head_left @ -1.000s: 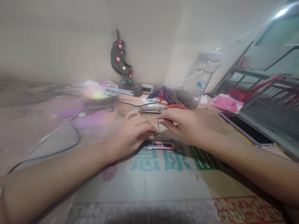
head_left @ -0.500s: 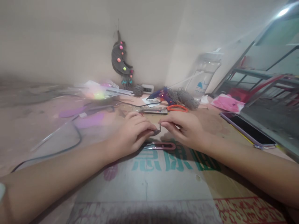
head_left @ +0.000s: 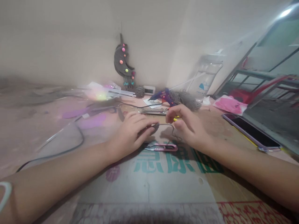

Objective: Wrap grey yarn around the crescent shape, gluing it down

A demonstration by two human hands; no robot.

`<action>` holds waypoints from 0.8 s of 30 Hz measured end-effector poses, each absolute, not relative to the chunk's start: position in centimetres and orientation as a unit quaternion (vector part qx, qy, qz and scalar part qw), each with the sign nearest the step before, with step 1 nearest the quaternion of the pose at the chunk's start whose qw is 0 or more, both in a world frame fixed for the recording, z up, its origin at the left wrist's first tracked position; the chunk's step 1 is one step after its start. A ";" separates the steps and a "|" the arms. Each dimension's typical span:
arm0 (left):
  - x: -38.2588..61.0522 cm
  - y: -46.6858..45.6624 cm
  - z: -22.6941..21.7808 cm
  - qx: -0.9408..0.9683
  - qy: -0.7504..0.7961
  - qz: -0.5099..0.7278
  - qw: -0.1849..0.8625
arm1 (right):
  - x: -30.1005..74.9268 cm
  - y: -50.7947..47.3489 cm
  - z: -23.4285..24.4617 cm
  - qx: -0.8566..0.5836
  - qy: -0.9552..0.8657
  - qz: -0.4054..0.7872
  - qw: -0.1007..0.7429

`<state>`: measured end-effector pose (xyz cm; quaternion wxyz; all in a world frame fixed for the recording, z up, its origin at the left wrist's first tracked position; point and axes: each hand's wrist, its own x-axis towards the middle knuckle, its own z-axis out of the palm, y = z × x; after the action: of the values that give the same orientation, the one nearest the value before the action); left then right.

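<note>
Between the thumb and fingers of my left hand (head_left: 134, 130) is a small dark grey piece (head_left: 156, 126), wrapped or knotted-looking and mostly hidden. A strand of grey yarn (head_left: 172, 128) runs from it to the right, curling down beside my right hand (head_left: 188, 127). That hand hovers just right of the strand, thumb and forefinger apart, with nothing visibly gripped. A bit of yellow (head_left: 175, 119) shows between those fingers; I cannot tell what it is. Pink-handled thread snips (head_left: 163, 147) lie just below both hands on the printed cardboard (head_left: 149, 183).
Behind my hands lie scissors (head_left: 151, 111), a purple glue gun (head_left: 162, 95) and grey yarn balls (head_left: 187, 99). A grey moon ornament (head_left: 121, 60) leans on the wall. A phone (head_left: 252, 130) lies right, below a clear bottle (head_left: 205, 74). A dark cable (head_left: 58, 152) loops at left.
My right hand has let go of the yarn end, opened its fingers and moved slightly right. The strand now stretches rightward from the grey piece. My left hand keeps its hold.
</note>
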<state>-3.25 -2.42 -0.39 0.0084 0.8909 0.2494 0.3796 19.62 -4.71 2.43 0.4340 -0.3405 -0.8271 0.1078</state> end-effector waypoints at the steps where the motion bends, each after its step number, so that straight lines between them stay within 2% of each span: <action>1: -3.3 -2.4 -0.4 0.889 0.251 0.383 0.007 | 19.6 -4.5 2.2 -0.361 -0.809 0.136 0.443; 5: -3.3 -2.2 -0.6 0.885 0.252 0.392 -0.006 | 19.3 -4.1 1.7 -0.388 -0.764 0.242 0.456; 9: -3.3 -2.2 -0.6 0.879 0.257 0.400 -0.018 | 19.0 -4.5 2.2 -0.357 -0.713 0.293 0.528; 13: -3.3 -2.2 -0.7 0.880 0.261 0.397 -0.023 | 19.8 -3.7 3.7 -0.375 -0.664 0.220 0.608; 18: -3.3 -2.0 -0.8 0.882 0.266 0.388 -0.019 | 23.1 -1.1 6.1 -0.301 -0.635 0.123 0.701; 24: -3.3 -2.0 -0.8 0.882 0.275 0.383 -0.020 | 23.9 -1.7 7.2 -0.319 -0.660 0.037 0.679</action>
<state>-3.30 -2.04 -0.76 -0.0197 0.8819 0.2746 0.3826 23.92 -1.74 7.24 0.6789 -0.3194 -0.6601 0.0366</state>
